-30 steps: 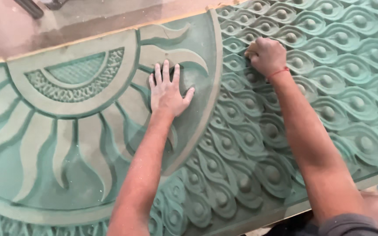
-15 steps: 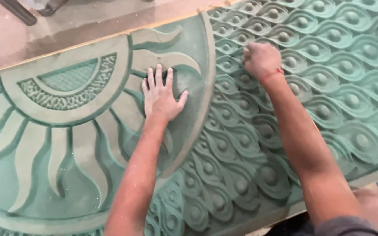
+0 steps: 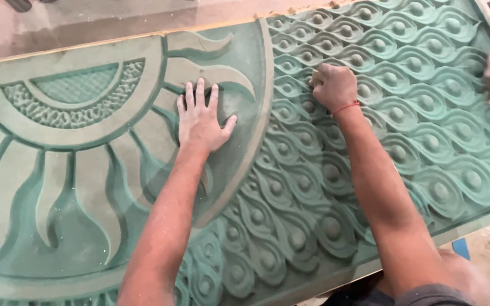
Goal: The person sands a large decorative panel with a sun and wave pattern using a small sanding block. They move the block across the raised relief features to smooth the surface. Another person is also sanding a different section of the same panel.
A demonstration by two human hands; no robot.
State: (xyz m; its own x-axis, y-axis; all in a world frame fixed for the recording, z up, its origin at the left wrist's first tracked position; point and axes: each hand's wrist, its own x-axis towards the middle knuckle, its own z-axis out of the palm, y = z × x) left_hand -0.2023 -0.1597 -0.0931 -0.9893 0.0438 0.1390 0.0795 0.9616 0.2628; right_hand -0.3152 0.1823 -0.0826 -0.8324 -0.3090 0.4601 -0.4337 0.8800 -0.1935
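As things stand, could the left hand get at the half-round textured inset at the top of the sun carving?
Probably yes. The left hand lies flat on the green carved panel just right of the textured inset, and nothing sits between them. The right hand is off on the scale pattern.

The left hand (image 3: 202, 120) lies flat on the green carved panel (image 3: 290, 187) while the right hand (image 3: 334, 86), fisted, presses its scales.

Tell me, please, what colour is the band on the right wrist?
Red; the thin wrist band shows clearly in the head view.
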